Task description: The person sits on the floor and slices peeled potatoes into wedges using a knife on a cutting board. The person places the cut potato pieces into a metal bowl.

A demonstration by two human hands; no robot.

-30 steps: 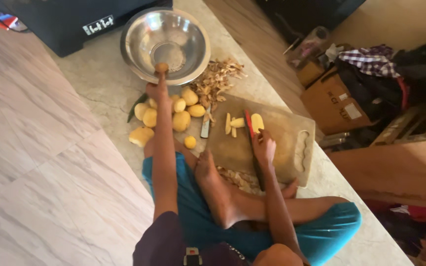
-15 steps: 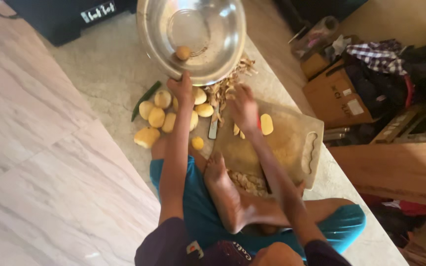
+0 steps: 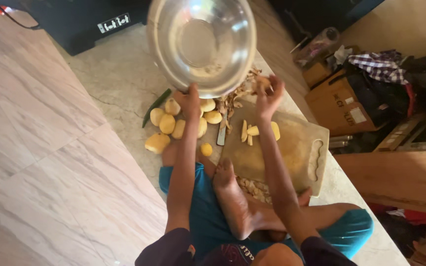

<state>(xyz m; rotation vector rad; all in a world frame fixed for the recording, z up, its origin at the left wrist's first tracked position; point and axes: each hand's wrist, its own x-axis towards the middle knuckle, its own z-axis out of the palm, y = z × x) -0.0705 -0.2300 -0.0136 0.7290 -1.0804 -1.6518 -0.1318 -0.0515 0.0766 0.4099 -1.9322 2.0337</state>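
Bowl [image 3: 201, 44]: steel, lifted and tilted, above the peeled potatoes [image 3: 173, 123], rim gripped at the near edge.
Left hand [image 3: 189, 101]: clamped on the bowl's rim.
Right hand [image 3: 268, 93]: fingers curled around a small brownish piece, over the peels [image 3: 232, 96].
Cutting board [image 3: 282, 148]: wooden, on the floor beside the potatoes, yellow slices on it.
Knife [image 3: 221, 134]: flat between potatoes and board.
Foot [image 3: 232, 202]: bare, touching the board's near edge.
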